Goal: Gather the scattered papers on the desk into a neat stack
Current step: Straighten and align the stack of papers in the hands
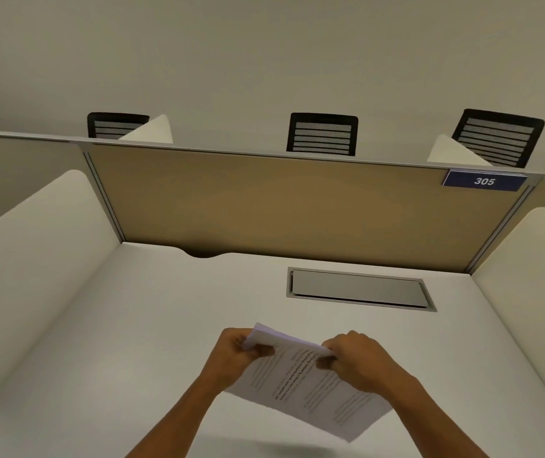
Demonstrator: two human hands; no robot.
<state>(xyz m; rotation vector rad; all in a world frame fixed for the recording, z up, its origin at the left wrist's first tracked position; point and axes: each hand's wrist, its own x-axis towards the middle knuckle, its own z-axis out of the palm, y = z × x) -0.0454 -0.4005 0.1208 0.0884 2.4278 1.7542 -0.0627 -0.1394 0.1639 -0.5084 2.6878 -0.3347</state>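
While the left hand (231, 353) and right hand (353, 358) are clamped on the far edge of the papers (307, 388), the gathered bundle is held tilted above the surface (132, 325); no loose sheets are seen, so only squaring and setting down seem left.

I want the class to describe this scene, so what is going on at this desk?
A person holds a bundle of printed papers in both hands above a white desk. The left hand and right hand grip its far edge, and the sheets are gathered but lifted. No loose papers show elsewhere on the desk.
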